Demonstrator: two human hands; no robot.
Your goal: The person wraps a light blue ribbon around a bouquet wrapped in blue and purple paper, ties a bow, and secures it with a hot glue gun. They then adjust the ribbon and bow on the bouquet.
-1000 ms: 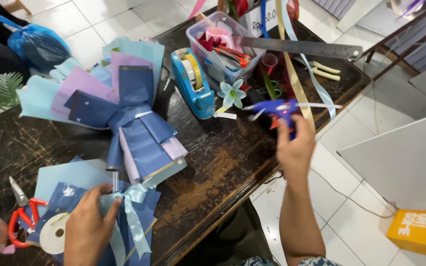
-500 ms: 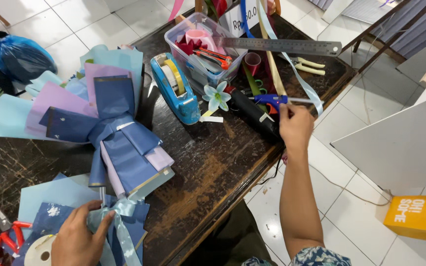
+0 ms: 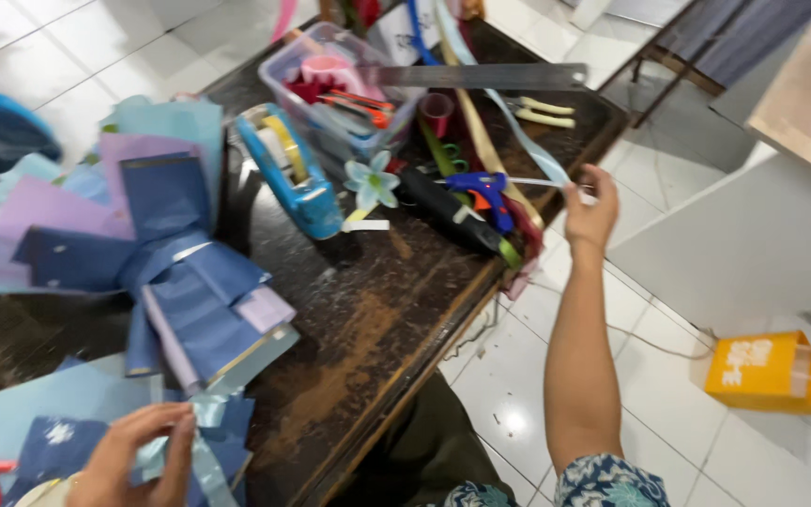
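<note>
We see one clear plastic box (image 3: 330,89) on the table (image 3: 368,319) with pink things inside. Our right hand (image 3: 590,214) pinches the blue glue gun's (image 3: 483,191) stick. Our left hand (image 3: 138,457) grips one pale blue ribbon (image 3: 201,441).

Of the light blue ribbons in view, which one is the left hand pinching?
The ribbon bow at the bottom edge, lying on the dark blue paper; the left hand pinches it. The other, a long ribbon, runs across the table toward the right hand.

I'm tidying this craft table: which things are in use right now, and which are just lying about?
In use: left hand pinching pale blue ribbon over blue paper; right hand beside blue glue gun.
Lying about: tape dispenser, metal ruler, paper flower.
</note>
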